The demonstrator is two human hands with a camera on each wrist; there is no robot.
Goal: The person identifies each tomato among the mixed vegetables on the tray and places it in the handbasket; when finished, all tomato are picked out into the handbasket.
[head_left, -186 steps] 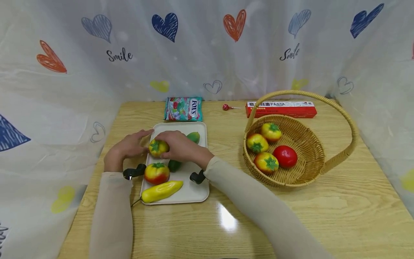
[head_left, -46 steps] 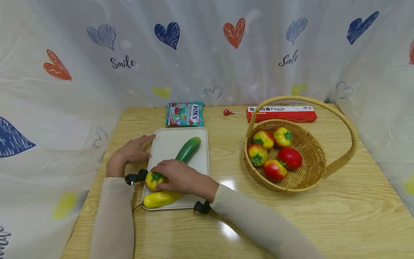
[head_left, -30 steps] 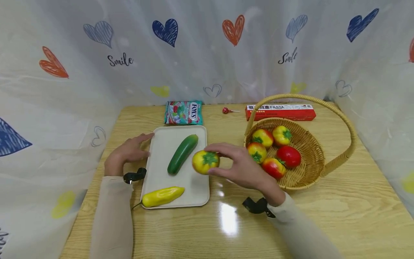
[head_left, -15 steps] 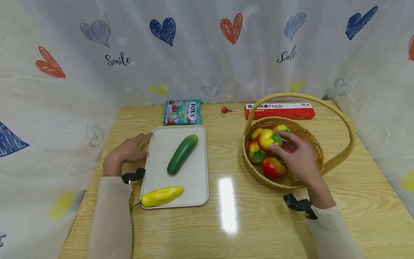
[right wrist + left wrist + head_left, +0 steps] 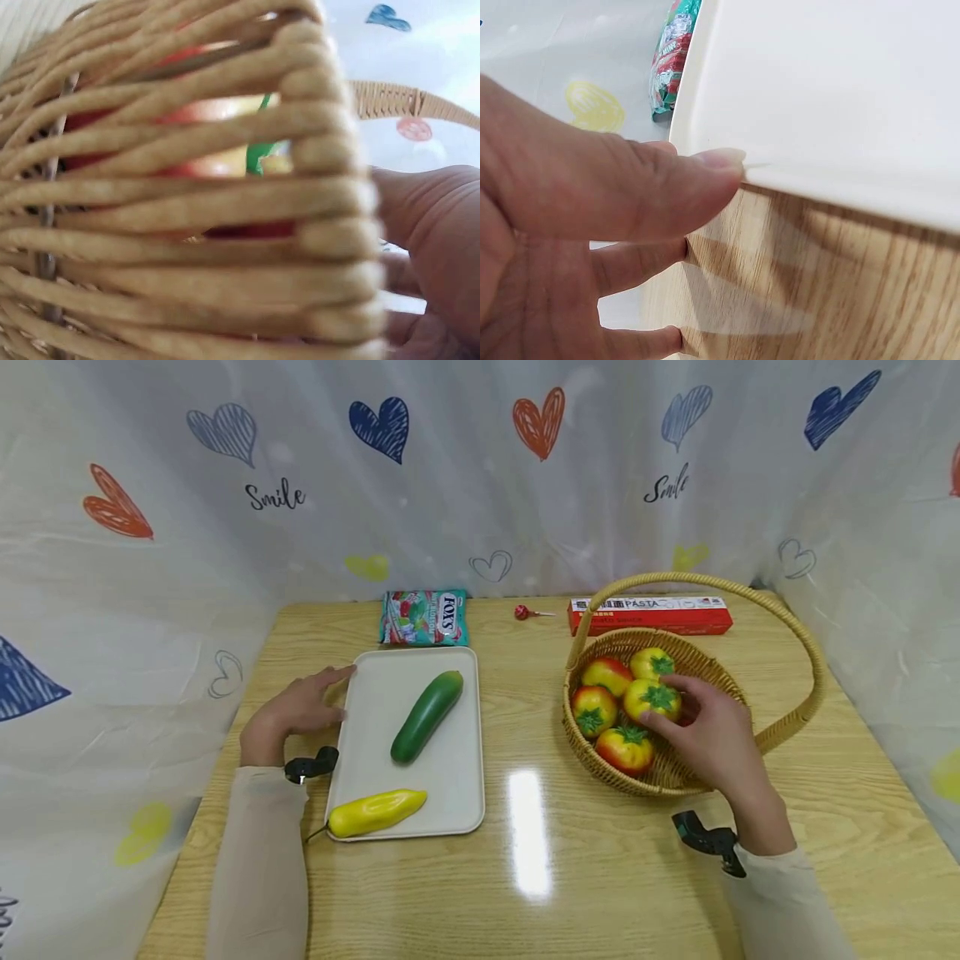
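Observation:
My right hand [image 5: 708, 727] reaches into the wicker basket [image 5: 645, 787], thumb and fingers pinching a yellow-and-red fruit with a green leafy top [image 5: 647, 693]. Around it in the basket lie several similar fruits [image 5: 626, 752]. The right wrist view is mostly basket weave [image 5: 187, 262], so the fingertips and the held fruit are hidden there. My left hand [image 5: 303, 703] rests at the upper left edge of the white tray [image 5: 375, 668]. In the left wrist view its thumb [image 5: 652, 187] touches the tray's rim, while other fingers meet the table. On the tray lie a green cucumber [image 5: 427, 718] and a yellow pepper [image 5: 377, 814].
Behind the tray lies a teal candy bag [image 5: 423, 618], with a lollipop [image 5: 522, 612] to its right. A red pasta box [image 5: 652, 617] sits behind the basket. The basket's tall handle [image 5: 697, 578] arches over its opening. A printed curtain [image 5: 450, 510] encloses the table.
The right hand has carried the fruit from beside the pepper rightward into the basket, where it now sits lower and further right. Two fruits have left the tray since the earliest frame. The left hand stays.

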